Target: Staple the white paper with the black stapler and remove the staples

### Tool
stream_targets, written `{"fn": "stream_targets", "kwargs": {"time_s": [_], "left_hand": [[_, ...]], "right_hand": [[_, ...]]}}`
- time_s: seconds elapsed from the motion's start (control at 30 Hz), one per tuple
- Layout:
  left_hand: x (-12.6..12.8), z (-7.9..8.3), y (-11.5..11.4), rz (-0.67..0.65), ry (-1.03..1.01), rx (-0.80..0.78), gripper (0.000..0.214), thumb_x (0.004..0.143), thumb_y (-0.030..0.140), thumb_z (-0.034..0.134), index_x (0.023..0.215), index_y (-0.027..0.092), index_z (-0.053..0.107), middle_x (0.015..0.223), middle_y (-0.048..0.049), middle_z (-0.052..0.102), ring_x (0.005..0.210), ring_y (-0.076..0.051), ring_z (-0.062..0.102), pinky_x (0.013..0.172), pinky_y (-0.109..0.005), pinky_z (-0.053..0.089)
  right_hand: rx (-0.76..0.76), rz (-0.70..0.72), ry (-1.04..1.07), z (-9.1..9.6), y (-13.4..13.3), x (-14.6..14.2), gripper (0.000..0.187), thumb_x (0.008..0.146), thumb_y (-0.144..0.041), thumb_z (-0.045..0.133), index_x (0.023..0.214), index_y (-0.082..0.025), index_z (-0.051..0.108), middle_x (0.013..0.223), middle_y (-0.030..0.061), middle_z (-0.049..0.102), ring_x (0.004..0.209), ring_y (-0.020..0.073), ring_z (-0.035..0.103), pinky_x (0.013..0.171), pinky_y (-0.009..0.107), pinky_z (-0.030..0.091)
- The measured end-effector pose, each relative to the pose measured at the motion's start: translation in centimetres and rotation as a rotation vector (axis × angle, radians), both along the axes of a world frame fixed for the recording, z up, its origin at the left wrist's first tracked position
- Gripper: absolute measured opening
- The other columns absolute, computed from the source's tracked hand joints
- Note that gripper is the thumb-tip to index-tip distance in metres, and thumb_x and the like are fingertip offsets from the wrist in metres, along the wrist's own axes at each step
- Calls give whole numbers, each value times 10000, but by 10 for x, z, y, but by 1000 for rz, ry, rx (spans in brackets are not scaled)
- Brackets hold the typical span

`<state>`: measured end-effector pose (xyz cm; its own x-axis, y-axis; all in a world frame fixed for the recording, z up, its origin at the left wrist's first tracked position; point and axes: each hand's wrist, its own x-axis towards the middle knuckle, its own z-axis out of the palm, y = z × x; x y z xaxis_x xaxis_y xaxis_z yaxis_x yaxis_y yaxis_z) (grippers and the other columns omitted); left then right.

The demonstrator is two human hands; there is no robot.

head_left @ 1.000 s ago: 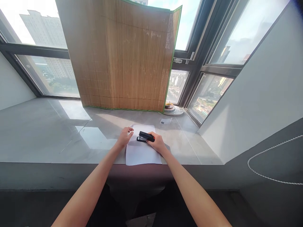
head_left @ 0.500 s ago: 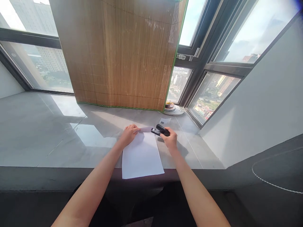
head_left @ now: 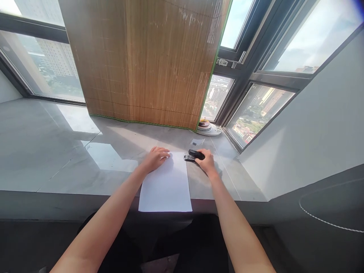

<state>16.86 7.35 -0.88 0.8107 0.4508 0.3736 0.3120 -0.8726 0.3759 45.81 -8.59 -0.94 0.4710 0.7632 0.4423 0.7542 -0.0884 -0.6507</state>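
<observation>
My right grip (head_left: 207,162) is clenched around the rear of a black stapler (head_left: 196,153), which sits just right of the middle of the frame, its top arm and base spread apart at the front. Its nose points left, right at the upper right edge of a white sheet of paper (head_left: 166,185); I cannot tell whether the two touch. My left grip (head_left: 156,157) is unclenched, palm down, fingers lying together over the paper's upper left corner. The sheet spreads across the lower middle of the frame on the pale tiled surface (head_left: 62,159), its bottom end reaching past the front edge. A small printed slip (head_left: 197,142) lies just above the stapler, and beyond it, right of centre, stacked plates (head_left: 209,131) stand near the window corner. A bamboo mat (head_left: 148,64) with green edging fills the upper middle; a white cord (head_left: 327,222) hangs at lower right.
</observation>
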Motion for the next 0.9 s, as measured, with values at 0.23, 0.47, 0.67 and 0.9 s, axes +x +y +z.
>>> {"fn": "stream_targets", "kwargs": {"time_s": [0.23, 0.47, 0.67, 0.9], "left_hand": [[3, -4, 3, 37, 33, -31, 350, 1015, 231, 549, 1271, 336, 763, 1401, -68, 674, 1323, -297, 592, 1194, -523, 392], [0, 0, 0, 14, -10, -58, 373, 999, 213, 568, 1305, 336, 743, 1403, -49, 676, 1331, -284, 590, 1206, -516, 395], [2, -4, 1, 13, 40, -32, 384, 1008, 210, 522, 1280, 328, 765, 1485, -55, 649, 1388, -309, 556, 1206, -555, 392], [3, -2, -2, 17, 55, -34, 405, 975, 169, 540, 1233, 350, 793, 1486, -35, 656, 1388, -313, 563, 1215, -581, 385]], "right_hand": [[104, -110, -89, -4, 2, 5, 298, 726, -235, 641, 999, -243, 759, 1022, 86, 782, 1067, 328, 620, 978, 501, 489], [74, -54, -69, -6, 4, 7, 282, 743, -227, 655, 1007, -256, 750, 1016, 76, 768, 1082, 325, 614, 991, 505, 492], [34, 23, -25, -2, 0, 2, 338, 765, -254, 682, 1093, -255, 761, 1061, 71, 706, 1033, 276, 638, 1004, 469, 515], [-3, 154, -227, 7, -2, -13, 543, 870, -184, 617, 1393, -322, 666, 1220, 68, 737, 1198, 311, 609, 1091, 533, 416]]}}
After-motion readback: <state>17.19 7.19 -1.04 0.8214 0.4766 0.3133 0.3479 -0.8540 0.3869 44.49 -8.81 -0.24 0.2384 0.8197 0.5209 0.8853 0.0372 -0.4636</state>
